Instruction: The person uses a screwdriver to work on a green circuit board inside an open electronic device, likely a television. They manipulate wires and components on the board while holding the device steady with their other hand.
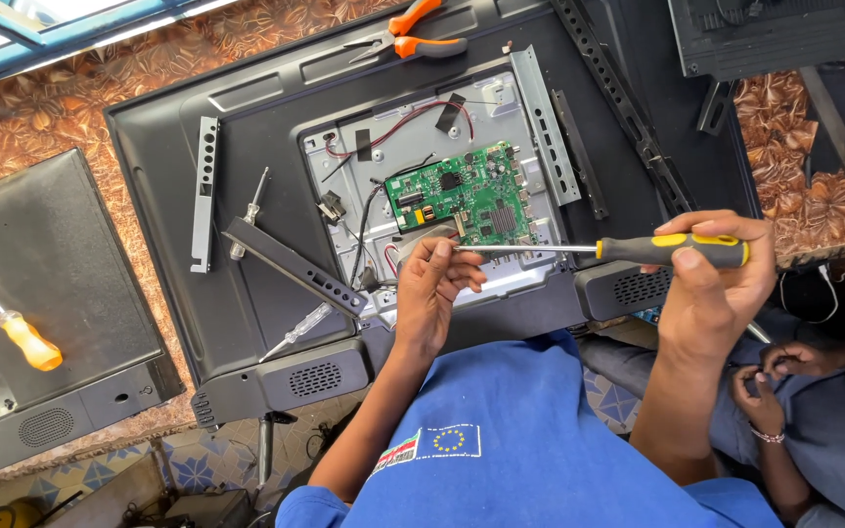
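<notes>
— Inspector, position of the screwdriver (pixel 628 250)?

— Held level above the opened back of the television (pixel 246 117), which lies flat on the bench. Its long axis runs side to side across the view: the yellow-and-black handle sits in the right hand (pixel 711 279), and the thin shaft points left toward the left hand (pixel 432 293).

— State of the fingers?

— Right-hand fingers are curled tight around the handle. Left-hand fingers (pixel 449 262) are bunched together at the shaft's tip; whether they pinch the tip itself or a small screw there, I cannot tell.

— And the tip relative to the circuit board (pixel 462 200)?

— The green board lies just beyond the left hand, toward the far edge of the bench. The tip hovers at the board's near edge — the left hand is the nearer of the two to it.

— Other items noted?

— Orange-handled pliers (pixel 413 37) at the television's far edge, and a second screwdriver with an orange handle (pixel 26 339) near the bench's left edge. Another person's hands (pixel 784 367) are at the right, apart from the work.
</notes>
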